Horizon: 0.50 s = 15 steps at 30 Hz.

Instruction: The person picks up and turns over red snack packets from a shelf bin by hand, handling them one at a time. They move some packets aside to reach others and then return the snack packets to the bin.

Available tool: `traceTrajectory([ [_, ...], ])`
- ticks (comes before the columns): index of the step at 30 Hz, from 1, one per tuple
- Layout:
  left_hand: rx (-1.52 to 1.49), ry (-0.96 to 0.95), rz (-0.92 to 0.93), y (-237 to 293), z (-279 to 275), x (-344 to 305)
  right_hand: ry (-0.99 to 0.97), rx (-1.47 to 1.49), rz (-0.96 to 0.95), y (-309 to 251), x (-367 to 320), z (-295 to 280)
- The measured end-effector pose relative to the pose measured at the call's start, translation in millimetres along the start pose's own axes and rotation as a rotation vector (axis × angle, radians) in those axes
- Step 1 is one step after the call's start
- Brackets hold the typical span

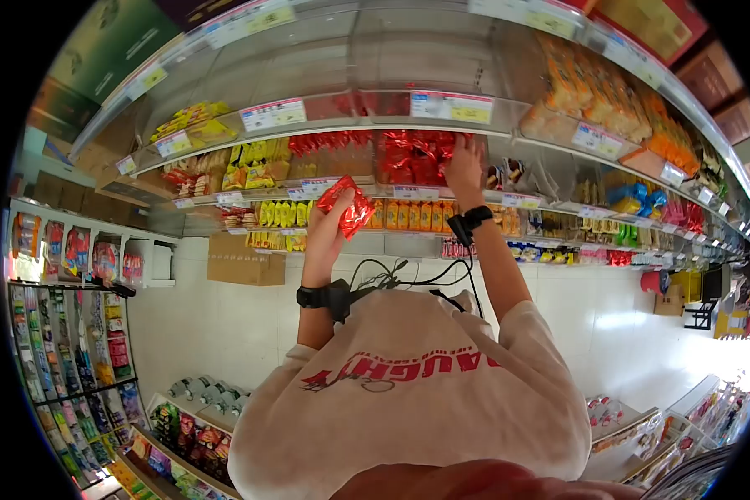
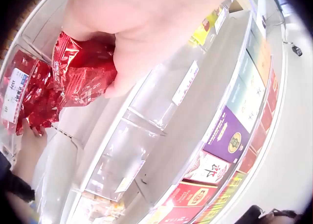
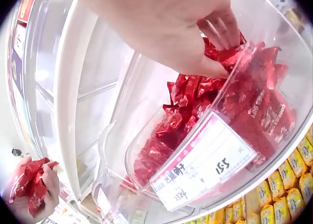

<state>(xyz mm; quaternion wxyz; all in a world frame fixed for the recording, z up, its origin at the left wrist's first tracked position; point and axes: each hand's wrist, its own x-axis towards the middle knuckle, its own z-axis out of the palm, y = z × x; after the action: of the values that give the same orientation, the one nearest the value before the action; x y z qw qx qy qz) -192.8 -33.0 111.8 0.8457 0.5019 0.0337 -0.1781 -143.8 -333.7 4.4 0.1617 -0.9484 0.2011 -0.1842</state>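
Shiny red snack packets (image 2: 85, 72) are gripped in my left hand (image 1: 331, 223), raised in front of the shelf; its thumb and fingers close round the crinkled wrappers. To the right, my right hand (image 1: 464, 171) reaches into a clear plastic bin (image 3: 234, 94) of matching red packets (image 3: 183, 94). Its thumb and curled fingers pinch a red packet (image 3: 215, 50) near the bin's front wall, with the fingertips partly hidden among the wrappers. A white price label (image 3: 203, 160) sits on the front of that bin.
Yellow packs (image 1: 262, 161) lie in a bin to the left, and orange packs (image 1: 417, 217) fill the tier below. Above runs a shelf of clear bins with price tags (image 1: 452, 107). A cardboard box (image 1: 246, 260) stands on the floor. Cables (image 1: 408, 275) hang by my wrists.
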Motion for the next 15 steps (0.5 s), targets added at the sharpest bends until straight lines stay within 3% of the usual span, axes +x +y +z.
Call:
traceTrajectory([
  [1, -0.013, -0.006, 0.002, 2, -7, 2, 0.108, -0.015, -0.026, 2, 1, 3],
  [4, -0.056, -0.069, 0.029, 11, -18, 5, -0.026, 0.161, -0.006, 13, 5, -12],
  [7, -0.103, -0.088, 0.025, 10, -39, 16, 0.093, 0.539, -0.021, 4, 0, -25],
  [11, -0.154, -0.113, -0.034, 8, -53, 29, 0.015, 0.198, -0.175, -10, -9, -2],
  [12, -0.158, -0.132, -0.055, 9, -58, 32, -0.125, 0.210, -0.182, -12, -10, 3],
  [15, -0.176, -0.167, -0.104, 13, -67, 37, -0.254, 0.359, -0.023, -13, -18, 5],
])
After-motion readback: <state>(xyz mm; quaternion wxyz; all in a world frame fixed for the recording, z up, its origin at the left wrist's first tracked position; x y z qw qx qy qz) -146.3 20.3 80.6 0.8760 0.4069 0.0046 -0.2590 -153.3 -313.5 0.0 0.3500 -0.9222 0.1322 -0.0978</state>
